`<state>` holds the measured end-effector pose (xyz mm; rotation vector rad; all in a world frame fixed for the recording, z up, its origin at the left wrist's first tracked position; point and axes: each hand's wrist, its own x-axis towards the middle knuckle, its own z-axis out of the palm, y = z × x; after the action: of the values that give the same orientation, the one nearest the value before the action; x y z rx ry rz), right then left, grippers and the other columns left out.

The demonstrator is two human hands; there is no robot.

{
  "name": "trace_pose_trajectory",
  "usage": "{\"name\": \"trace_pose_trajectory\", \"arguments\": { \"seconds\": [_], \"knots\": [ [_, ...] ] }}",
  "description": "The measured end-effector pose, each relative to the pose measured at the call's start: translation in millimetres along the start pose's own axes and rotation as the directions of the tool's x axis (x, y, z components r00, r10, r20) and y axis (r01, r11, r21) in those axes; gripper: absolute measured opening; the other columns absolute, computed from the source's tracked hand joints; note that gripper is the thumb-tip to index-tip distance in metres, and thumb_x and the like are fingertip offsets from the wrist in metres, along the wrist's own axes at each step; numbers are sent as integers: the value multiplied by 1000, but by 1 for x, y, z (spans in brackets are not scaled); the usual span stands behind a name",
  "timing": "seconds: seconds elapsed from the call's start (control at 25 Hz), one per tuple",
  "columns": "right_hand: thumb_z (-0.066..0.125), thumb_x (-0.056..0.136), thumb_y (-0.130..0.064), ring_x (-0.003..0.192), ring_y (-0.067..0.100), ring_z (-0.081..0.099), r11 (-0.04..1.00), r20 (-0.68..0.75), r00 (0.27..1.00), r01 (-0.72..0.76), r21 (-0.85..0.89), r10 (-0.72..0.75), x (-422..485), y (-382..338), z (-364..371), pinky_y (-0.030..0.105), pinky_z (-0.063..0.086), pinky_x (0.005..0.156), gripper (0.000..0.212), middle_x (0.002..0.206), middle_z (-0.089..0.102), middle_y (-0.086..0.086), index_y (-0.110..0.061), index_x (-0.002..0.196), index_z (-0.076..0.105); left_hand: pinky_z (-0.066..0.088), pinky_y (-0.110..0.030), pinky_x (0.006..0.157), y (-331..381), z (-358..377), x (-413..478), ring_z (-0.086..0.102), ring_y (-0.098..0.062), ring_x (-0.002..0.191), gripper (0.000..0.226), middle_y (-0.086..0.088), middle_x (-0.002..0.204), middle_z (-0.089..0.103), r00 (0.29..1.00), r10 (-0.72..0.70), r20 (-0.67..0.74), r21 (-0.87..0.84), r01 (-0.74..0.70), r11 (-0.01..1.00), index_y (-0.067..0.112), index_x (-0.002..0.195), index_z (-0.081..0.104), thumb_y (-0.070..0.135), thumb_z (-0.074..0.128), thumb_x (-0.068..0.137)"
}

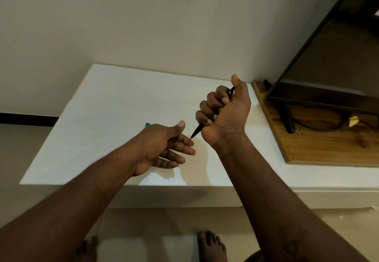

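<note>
Right hand fists slim black pen, tip pointing near-left, just beside left hand: fingers relaxed, straight, empty, over white tabletop. Likely mid-handover; next, left fingers must pinch tip.

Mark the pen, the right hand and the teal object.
pen (198,130): head view, barrel below the fist.
right hand (225,112): head view, middle of the fist.
teal object (147,125): head view, exposed corner.

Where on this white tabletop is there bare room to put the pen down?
Bare: the white tabletop left of the left hand, and the strip along the wall. Crowded: the middle, with the teal item, right hand and pen. The wooden board holds the TV.
</note>
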<state>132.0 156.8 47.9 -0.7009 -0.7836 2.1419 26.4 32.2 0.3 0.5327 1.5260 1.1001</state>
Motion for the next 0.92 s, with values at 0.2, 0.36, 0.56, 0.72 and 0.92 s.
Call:
{"name": "trace_pose_trajectory", "arguments": {
  "seconds": [0.2,0.36,0.56,0.72,0.92],
  "knots": [
    [50,99,-49,45,14,10,1000,-1,1000,-9,9,9,1,0,-1,25,13,44,55,52,18,-5,-21,56,30,60,-28,59,-1,-1,1,75,-16,66,54,-7,100,83,1000,2,5,-15,-2,1000,15,100,82,59,52,101],
    [49,98,-44,46,14,10,1000,9,1000,0,3,0,1,0,-1,25,13,44,52,51,18,-5,-21,56,31,60,-28,60,-2,-1,2,75,-16,67,54,-6,101,83,1000,0,7,-12,0,1000,15,100,83,58,51,101],
    [50,99,-48,44,13,11,1000,2,1000,-15,15,15,1,0,-2,24,14,43,55,51,19,-5,-21,55,30,61,-28,60,-1,0,2,75,-16,66,51,-7,101,83,1000,-15,-3,-31,15,999,14,99,83,53,50,104],
    [49,99,-43,44,14,12,1000,5,1000,-10,13,10,1,-1,-2,25,14,42,52,51,19,-5,-21,55,31,60,-29,59,-2,-1,2,75,-16,66,51,-8,101,83,1000,-21,2,-37,21,999,14,94,84,52,51,104],
    [51,100,-52,44,13,11,1000,2,1000,-15,18,15,1,0,-2,25,14,42,58,51,20,-5,-21,56,31,60,-29,60,-1,-1,1,74,-16,66,49,-8,101,83,1000,-19,2,-50,19,999,14,95,84,50,52,104]
  ]
}}
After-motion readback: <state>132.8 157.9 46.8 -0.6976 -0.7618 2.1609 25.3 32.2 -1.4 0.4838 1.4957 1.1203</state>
